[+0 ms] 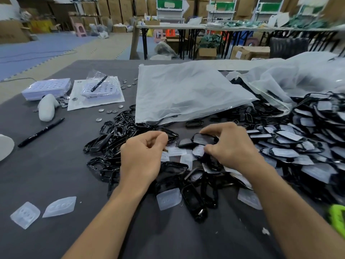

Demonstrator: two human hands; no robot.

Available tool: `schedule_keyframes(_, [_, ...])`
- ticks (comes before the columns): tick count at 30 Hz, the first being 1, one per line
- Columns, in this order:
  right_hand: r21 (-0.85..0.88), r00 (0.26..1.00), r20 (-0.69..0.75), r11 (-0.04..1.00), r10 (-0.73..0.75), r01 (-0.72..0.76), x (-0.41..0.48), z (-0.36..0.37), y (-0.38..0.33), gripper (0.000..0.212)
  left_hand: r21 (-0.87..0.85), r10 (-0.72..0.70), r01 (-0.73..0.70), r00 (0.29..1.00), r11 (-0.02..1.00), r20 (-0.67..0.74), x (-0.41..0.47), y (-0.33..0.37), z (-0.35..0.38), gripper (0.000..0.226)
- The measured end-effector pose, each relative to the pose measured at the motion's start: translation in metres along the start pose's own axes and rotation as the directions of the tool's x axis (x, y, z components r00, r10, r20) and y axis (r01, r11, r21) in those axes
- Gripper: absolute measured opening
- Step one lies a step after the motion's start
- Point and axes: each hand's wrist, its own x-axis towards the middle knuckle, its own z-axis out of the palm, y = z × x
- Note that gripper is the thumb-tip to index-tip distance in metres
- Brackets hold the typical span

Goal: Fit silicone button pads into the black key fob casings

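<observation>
Warehouse bkgd w/ stacked boxes, grey table [46, 174], right hand [228, 144] pinching black fob casing [204, 139] just below plastic bag [186, 92], left hand [142, 156] fingers curled together beside it, loose silicone pads [169, 199] nearer the person, empty casings pile [112, 135] left of bag.

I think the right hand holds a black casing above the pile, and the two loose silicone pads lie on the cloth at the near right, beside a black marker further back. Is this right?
One detail is wrong. In the head view the two loose silicone pads lie at the near left, not the near right. The right hand does hold a black casing above the pile, and the black marker lies further back.
</observation>
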Motion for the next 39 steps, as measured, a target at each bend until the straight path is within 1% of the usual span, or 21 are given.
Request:
schedule_keyframes(2, [-0.165, 0.992, 0.054, 0.981, 0.111, -0.101, 0.002, -0.022, 0.017, 0.041, 0.144, 0.053, -0.051, 0.998, 0.988, -0.014, 0.000, -0.002, 0.001, 0.011])
schedule_keyframes(4, [-0.216, 0.981, 0.096, 0.966, 0.168, -0.144, 0.002, -0.032, 0.026, 0.050, 0.309, 0.102, -0.098, 0.995, 0.946, 0.003, 0.001, -0.006, 0.002, 0.026])
schedule_keyframes(6, [-0.157, 0.984, 0.109, 0.980, 0.138, -0.120, 0.003, -0.033, 0.030, 0.057, 0.445, 0.104, -0.110, 0.994, 0.889, 0.038, 0.003, -0.009, 0.002, 0.042])
schedule_keyframes(8, [-0.103, 0.992, 0.092, 0.991, 0.091, -0.081, 0.009, -0.029, 0.026, 0.054, 0.518, 0.090, -0.111, 0.994, 0.848, 0.066, 0.006, -0.011, -0.001, 0.051])
schedule_keyframes(10, [-0.078, 0.995, 0.084, 0.996, 0.045, -0.038, 0.020, -0.020, 0.017, 0.046, 0.574, 0.113, -0.146, 0.989, 0.806, 0.092, 0.009, -0.016, -0.005, 0.052])
schedule_keyframes(13, [-0.093, 0.992, 0.129, 0.996, 0.004, 0.008, 0.036, 0.000, -0.005, 0.036, 0.624, 0.122, -0.201, 0.978, 0.755, 0.167, 0.013, -0.021, -0.009, 0.043])
schedule_keyframes(15, [-0.158, 0.982, 0.189, 0.987, -0.009, 0.039, 0.044, 0.018, -0.021, 0.034, 0.605, 0.114, -0.182, 0.982, 0.775, 0.150, 0.015, -0.021, -0.011, 0.039])
schedule_keyframes(18, [-0.214, 0.970, 0.242, 0.974, -0.023, 0.076, 0.052, 0.039, -0.036, 0.034, 0.534, 0.080, -0.094, 0.996, 0.840, 0.049, 0.020, -0.020, -0.016, 0.034])
schedule_keyframes(21, [-0.219, 0.974, 0.223, 0.972, -0.028, 0.078, 0.056, 0.049, -0.040, 0.033, 0.381, 0.039, -0.019, 0.998, 0.924, -0.046, 0.023, -0.019, -0.021, 0.034])
schedule_keyframes(23, [-0.245, 0.981, 0.189, 0.965, -0.042, 0.088, 0.055, 0.054, -0.042, 0.031, 0.309, 0.021, 0.008, 0.996, 0.951, -0.090, 0.024, -0.019, -0.022, 0.038])
schedule_keyframes(25, [-0.243, 0.989, 0.127, 0.964, -0.074, 0.103, 0.051, 0.059, -0.046, 0.031, 0.281, 0.022, 0.018, 0.991, 0.959, -0.135, 0.024, -0.019, -0.021, 0.037])
schedule_keyframes(27, [-0.194, 0.992, 0.076, 0.974, -0.105, 0.118, 0.048, 0.063, -0.051, 0.027, 0.271, 0.032, 0.024, 0.979, 0.962, -0.201, 0.025, -0.017, -0.021, 0.032])
schedule_keyframes(28, [-0.190, 0.989, 0.081, 0.972, -0.124, 0.138, 0.046, 0.064, -0.053, 0.021, 0.271, 0.042, 0.026, 0.970, 0.962, -0.241, 0.025, -0.016, -0.022, 0.030])
schedule_keyframes(30, [-0.247, 0.981, 0.119, 0.953, -0.151, 0.176, 0.042, 0.068, -0.057, 0.014, 0.259, 0.065, 0.016, 0.951, 0.966, -0.301, 0.025, -0.014, -0.025, 0.032])
schedule_keyframes(31, [-0.286, 0.982, 0.110, 0.941, -0.157, 0.182, 0.040, 0.071, -0.057, 0.018, 0.232, 0.066, 0.011, 0.946, 0.973, -0.318, 0.025, -0.013, -0.026, 0.036])
schedule_keyframes(33, [-0.298, 0.989, 0.021, 0.943, -0.147, 0.146, 0.033, 0.073, -0.055, 0.025, 0.159, 0.048, 0.006, 0.942, 0.987, -0.331, 0.026, -0.012, -0.029, 0.047])
schedule_keyframes(34, [-0.294, 0.989, -0.039, 0.948, -0.144, 0.126, 0.030, 0.073, -0.051, 0.024, 0.127, 0.041, 0.002, 0.942, 0.992, -0.332, 0.026, -0.012, -0.030, 0.052])
schedule_keyframes(35, [-0.310, 0.989, -0.056, 0.943, -0.140, 0.116, 0.026, 0.074, -0.048, 0.021, 0.098, 0.037, -0.005, 0.942, 0.995, -0.335, 0.025, -0.011, -0.030, 0.055])
schedule_keyframes(37, [-0.390, 0.994, 0.016, 0.914, -0.111, 0.109, 0.019, 0.075, -0.043, 0.021, 0.036, 0.023, -0.011, 0.941, 0.999, -0.338, 0.025, -0.009, -0.030, 0.058])
schedule_keyframes(38, [-0.398, 0.994, 0.053, 0.911, -0.094, 0.107, 0.015, 0.075, -0.043, 0.020, 0.004, 0.012, -0.011, 0.944, 1.000, -0.330, 0.024, -0.009, -0.029, 0.058])
schedule_keyframes(39, [-0.373, 0.994, 0.053, 0.922, -0.095, 0.108, 0.014, 0.076, -0.042, 0.015, -0.032, -0.003, -0.008, 0.949, 0.999, -0.314, 0.024, -0.008, -0.028, 0.057])
